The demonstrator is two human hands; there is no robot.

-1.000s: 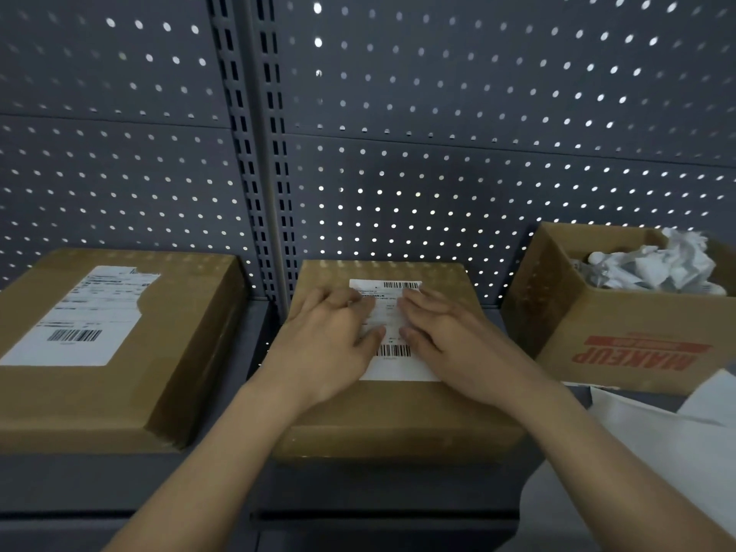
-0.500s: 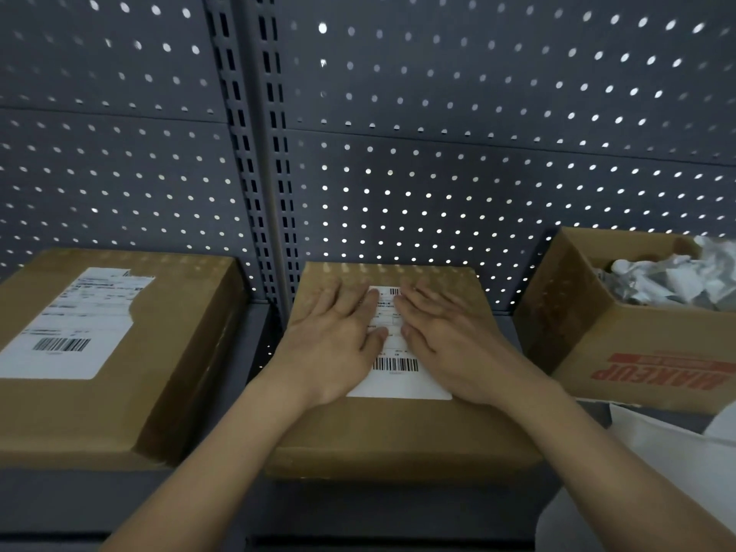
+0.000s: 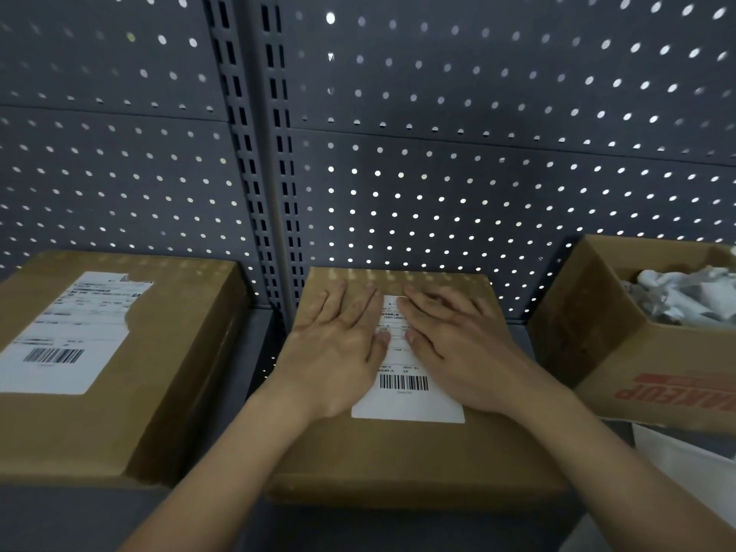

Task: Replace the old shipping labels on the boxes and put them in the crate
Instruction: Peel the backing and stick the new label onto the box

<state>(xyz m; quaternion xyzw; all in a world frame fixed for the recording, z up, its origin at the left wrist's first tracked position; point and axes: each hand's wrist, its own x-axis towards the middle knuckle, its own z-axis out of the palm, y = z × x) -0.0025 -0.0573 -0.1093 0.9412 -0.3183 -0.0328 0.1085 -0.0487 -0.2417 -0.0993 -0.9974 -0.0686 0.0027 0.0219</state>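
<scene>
On top of the middle box (image 3: 398, 460), the left hand (image 3: 338, 348) and right hand (image 3: 462, 348) are lying flat, gripping nothing, pressing the white label (image 3: 406, 404) down, seemingly to bond its hidden edges.

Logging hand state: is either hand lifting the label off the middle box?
No, the left hand and right hand both press flat, fingers straight, on the label lying on the middle box.

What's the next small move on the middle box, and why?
Probably slide both palms toward the near edge of the label: the left hand and right hand lie flat on its far half, atop the middle box, while the barcode end is uncovered.
</scene>
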